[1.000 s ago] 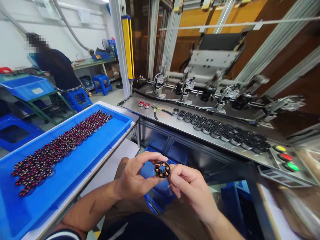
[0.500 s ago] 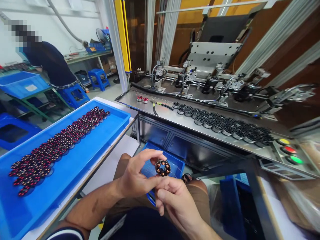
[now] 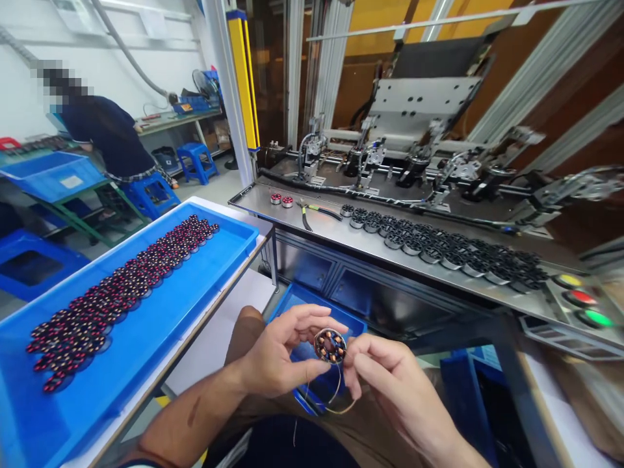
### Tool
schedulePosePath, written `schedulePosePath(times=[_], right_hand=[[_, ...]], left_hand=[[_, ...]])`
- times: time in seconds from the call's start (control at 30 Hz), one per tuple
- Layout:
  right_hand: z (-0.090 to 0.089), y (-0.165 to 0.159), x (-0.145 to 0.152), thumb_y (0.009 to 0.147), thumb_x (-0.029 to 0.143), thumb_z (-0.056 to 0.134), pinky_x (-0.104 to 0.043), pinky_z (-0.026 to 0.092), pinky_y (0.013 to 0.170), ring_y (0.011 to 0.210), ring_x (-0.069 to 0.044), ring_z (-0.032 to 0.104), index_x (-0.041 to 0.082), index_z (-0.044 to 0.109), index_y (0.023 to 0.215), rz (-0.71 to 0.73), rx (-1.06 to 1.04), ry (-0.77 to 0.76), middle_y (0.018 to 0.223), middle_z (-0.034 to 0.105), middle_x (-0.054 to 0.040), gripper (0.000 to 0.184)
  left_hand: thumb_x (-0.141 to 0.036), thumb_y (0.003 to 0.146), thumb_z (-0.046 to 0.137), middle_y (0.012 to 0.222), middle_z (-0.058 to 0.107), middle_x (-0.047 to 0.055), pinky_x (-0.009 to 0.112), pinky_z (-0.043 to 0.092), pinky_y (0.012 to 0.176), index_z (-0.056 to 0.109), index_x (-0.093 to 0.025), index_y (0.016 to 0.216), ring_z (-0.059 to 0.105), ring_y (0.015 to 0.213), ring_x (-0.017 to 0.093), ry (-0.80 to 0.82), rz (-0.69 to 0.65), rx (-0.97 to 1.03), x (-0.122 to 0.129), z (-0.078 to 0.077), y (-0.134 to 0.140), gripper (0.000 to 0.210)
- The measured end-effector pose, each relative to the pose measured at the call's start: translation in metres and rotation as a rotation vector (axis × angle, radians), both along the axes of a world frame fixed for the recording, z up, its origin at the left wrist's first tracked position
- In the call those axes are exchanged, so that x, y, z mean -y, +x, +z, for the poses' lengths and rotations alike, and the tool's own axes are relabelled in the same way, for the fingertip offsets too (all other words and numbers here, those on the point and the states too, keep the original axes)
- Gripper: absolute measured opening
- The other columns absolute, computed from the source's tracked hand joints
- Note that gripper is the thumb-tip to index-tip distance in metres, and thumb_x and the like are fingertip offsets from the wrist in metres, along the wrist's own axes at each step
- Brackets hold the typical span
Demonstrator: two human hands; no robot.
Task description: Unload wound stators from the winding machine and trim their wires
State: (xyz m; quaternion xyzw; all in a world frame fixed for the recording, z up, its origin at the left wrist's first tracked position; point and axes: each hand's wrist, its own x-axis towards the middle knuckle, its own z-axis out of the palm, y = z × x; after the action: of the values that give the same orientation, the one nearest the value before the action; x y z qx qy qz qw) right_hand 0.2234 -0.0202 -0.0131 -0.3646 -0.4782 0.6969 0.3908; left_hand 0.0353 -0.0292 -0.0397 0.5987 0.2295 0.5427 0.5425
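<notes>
My left hand [image 3: 280, 354] holds a small round motor stator [image 3: 331, 346] between fingers and thumb, above my lap. Copper windings ring its dark core, and its face is tilted up toward me. A thin copper-coloured wire [image 3: 336, 411] hangs from the stator in a loop and runs to the fingertips of my right hand [image 3: 390, 374]. Those fingers are pinched together on the wire, right beside the stator's rim; the exact grip is partly hidden. Another loose wire end [image 3: 294, 432] shows against my dark shirt.
At left, a blue tray [image 3: 234, 244] carries rows of wound stators [image 3: 121, 279]. On the machine's metal ledge lie two red-topped stators [image 3: 281, 201], cutting pliers [image 3: 316, 211], many black stators [image 3: 439, 244] and lit buttons [image 3: 582, 299]. A blue bin [image 3: 353, 318] sits below. A person [image 3: 100, 130] sits far left.
My right hand has moved right, away from under the stator, drawing the wire into a visible loop. The stator and left hand have shifted slightly right and down in view.
</notes>
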Motion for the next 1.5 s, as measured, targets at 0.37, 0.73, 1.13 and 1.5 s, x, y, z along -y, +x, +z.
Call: schedulePosePath(times=[0.37,0.73,1.13,1.5], right_hand=[[-0.023,0.014,0.018,0.076,0.055,0.073,-0.024,0.032,0.049,0.045,-0.01,0.044,0.018,0.058,0.054,0.292,0.085,-0.004,0.048,0.054,0.0015,0.045],[0.007,0.003,0.014,0.072,0.051,0.078,-0.027,0.043,0.056,0.058,-0.015,0.053,0.022,0.054,0.064,-0.193,0.323,0.48,0.062,0.057,0.0014,0.039],[-0.009,-0.008,0.023,0.089,0.037,0.064,-0.025,0.045,0.053,0.056,-0.015,0.055,0.022,0.061,0.066,-0.369,0.14,0.453,0.06,0.059,-0.0008,0.028],[-0.028,-0.01,0.034,0.09,0.034,0.064,-0.025,0.047,0.058,0.061,-0.015,0.055,0.022,0.06,0.072,-0.429,0.149,0.423,0.066,0.058,-0.0011,0.023]], left_hand=[[-0.013,0.071,0.082,0.106,0.065,0.005,0.023,0.056,0.077,0.05,-0.029,0.13,0.064,0.084,0.012,-0.04,-0.04,0.167,-0.002,-0.008,0.005,0.069],[-0.009,0.082,0.07,0.118,0.068,0.01,0.03,0.055,0.09,0.041,-0.027,0.14,0.067,0.099,0.017,0.339,0.143,-0.263,0.006,-0.006,0.001,0.067],[-0.026,0.069,0.085,0.113,0.07,0.012,0.029,0.059,0.078,0.064,-0.018,0.108,0.071,0.087,0.018,-0.32,-0.061,0.119,0.002,-0.007,0.008,0.045],[-0.021,0.066,0.082,0.097,0.067,0.008,0.026,0.056,0.069,0.068,-0.016,0.099,0.065,0.077,0.015,-0.241,0.191,0.104,0.005,-0.015,0.035,0.036]])
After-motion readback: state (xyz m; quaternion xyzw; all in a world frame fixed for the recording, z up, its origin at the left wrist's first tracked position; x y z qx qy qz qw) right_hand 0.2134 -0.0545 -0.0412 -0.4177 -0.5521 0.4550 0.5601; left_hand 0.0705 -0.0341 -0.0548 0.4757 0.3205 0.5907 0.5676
